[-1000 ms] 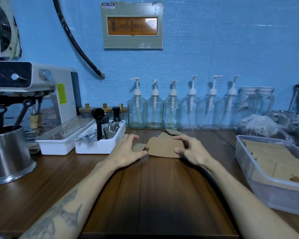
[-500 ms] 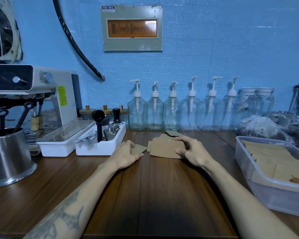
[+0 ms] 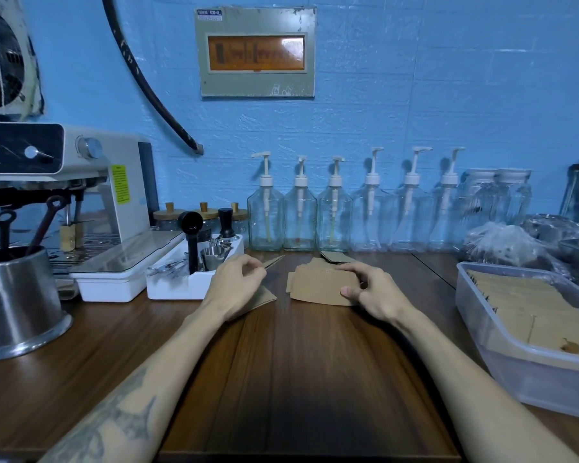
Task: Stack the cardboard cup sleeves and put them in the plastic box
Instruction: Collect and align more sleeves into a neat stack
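Observation:
A stack of flat brown cardboard cup sleeves (image 3: 318, 284) lies on the wooden counter in front of the pump bottles. My right hand (image 3: 370, 290) grips its right end, thumb on the near edge and fingers over the far edge. My left hand (image 3: 236, 282) pinches a single sleeve (image 3: 273, 262) and holds it edge-on, tilted up off the counter. Another sleeve (image 3: 263, 299) lies flat under that hand. One loose sleeve (image 3: 336, 257) rests behind the stack. The clear plastic box (image 3: 515, 355) at the right holds rows of sleeves.
A white tray (image 3: 181, 282) of metal tools stands left of my left hand, an espresso machine (image 3: 64, 195) and a steel canister (image 3: 17, 299) further left. Several glass pump bottles (image 3: 300, 218) line the blue wall. A plastic bag (image 3: 505, 245) lies behind the box.
My left hand has lifted one sleeve off the counter and tipped it edge-on. My right hand stays on the stack.

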A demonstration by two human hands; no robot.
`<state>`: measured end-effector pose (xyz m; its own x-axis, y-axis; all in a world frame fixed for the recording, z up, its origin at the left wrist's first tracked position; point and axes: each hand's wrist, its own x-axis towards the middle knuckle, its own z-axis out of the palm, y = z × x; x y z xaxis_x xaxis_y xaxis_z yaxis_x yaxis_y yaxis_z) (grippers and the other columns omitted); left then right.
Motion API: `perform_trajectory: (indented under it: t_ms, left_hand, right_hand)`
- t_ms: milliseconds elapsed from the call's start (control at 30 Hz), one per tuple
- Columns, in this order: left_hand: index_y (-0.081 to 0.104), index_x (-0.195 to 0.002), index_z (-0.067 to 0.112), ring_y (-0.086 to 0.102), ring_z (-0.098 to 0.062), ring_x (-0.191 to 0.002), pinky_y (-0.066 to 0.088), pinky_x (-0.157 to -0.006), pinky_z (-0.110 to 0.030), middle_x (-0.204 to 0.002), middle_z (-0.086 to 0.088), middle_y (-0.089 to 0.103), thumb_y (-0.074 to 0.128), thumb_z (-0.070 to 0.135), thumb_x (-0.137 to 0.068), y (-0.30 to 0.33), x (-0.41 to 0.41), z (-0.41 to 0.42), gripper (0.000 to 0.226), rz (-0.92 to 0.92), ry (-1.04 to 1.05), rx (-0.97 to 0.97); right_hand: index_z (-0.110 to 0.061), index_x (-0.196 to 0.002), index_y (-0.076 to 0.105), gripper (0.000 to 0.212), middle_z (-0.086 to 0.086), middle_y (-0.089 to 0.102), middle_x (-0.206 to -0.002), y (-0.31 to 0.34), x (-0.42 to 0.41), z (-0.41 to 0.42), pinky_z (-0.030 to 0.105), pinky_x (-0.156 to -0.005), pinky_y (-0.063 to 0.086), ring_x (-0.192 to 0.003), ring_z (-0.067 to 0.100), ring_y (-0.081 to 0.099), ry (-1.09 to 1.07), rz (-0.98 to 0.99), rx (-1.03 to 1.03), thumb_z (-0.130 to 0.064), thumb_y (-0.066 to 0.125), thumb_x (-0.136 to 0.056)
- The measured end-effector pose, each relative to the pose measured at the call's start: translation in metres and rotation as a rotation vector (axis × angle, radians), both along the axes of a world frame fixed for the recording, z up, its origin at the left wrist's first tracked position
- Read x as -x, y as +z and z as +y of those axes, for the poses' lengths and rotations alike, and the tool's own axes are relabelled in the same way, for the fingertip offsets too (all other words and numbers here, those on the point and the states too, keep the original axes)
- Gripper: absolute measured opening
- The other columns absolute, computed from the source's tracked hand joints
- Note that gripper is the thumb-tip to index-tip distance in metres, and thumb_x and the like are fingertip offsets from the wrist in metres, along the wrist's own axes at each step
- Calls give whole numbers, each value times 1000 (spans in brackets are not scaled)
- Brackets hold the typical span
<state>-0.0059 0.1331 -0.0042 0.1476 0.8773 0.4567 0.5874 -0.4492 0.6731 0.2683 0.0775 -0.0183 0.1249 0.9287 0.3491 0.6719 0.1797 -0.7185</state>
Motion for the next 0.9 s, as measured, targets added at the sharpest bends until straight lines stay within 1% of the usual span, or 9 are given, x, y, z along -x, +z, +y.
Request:
perform_trajectory:
  t_ms: [100,200,267,367,500,633,700,767,900]
  left_hand:
    - [70,-102,24,63,-15,-97,53,-89,-36,-107,11,67,52,31,-96,2,-4,-3,20,-170,-88,90]
    - [69,-102,15,73,-26,-82,61,-72,-45,-105,-2,70,55,34,-99,2,-8,-6,24,-312,-198,179]
    - [64,-109,8,74,-27,-78,59,-64,-41,-106,-11,70,56,30,-100,0,-11,-7,26,-328,-272,214]
    - [59,-113,4,75,-25,-75,60,-64,-34,-103,-17,70,59,21,-98,-1,-12,-9,22,-341,-326,231]
    - [64,-101,11,63,-10,-79,48,-64,-16,-91,0,67,70,23,-90,4,-4,-2,18,-293,-161,55]
    - [62,-102,9,53,2,-87,38,-64,1,-95,8,61,72,19,-89,9,0,0,19,-394,-75,-63]
    - [62,-101,12,57,-5,-90,43,-70,-5,-97,5,63,72,20,-88,7,0,1,18,-385,-143,-25]
    - [63,-97,18,63,-18,-93,49,-75,-23,-98,-1,67,73,23,-87,1,-2,3,15,-308,-275,87]
    - [61,-90,26,57,-13,-90,42,-78,-29,-94,10,62,72,36,-87,-16,-17,1,15,-41,-349,144]
  right_hand:
    - [-37,-121,65,42,-5,67,-103,1,0,-1,22,-83,43,-89,10,57,-2,-12,-4,-16,73,-85]
    - [-35,-121,65,41,-8,63,-97,2,1,-3,19,-80,38,-81,0,52,1,-19,-8,-16,72,-86]
    - [-35,-121,65,40,-10,61,-92,2,1,-3,20,-79,39,-76,-1,50,4,-13,-9,-15,72,-87]
    - [-34,-121,64,41,-16,55,-83,2,0,-2,24,-75,42,-70,0,49,14,8,-4,-12,71,-87]
    - [-32,-121,65,42,-9,57,-84,2,0,-2,19,-60,49,-68,9,56,19,32,1,-7,69,-88]
    - [-31,-121,65,42,1,62,-89,2,1,-2,17,-55,51,-57,13,59,14,56,3,-5,68,-88]
    - [-30,-122,65,43,1,62,-90,1,1,-1,17,-55,50,-56,12,58,12,64,1,-4,68,-88]
    - [-29,-123,63,44,1,61,-88,1,1,-1,15,-54,49,-57,11,58,17,82,-1,-2,68,-88]
    - [-32,-121,63,48,9,64,-96,0,2,0,22,-62,54,-62,15,59,76,85,12,2,66,-87]
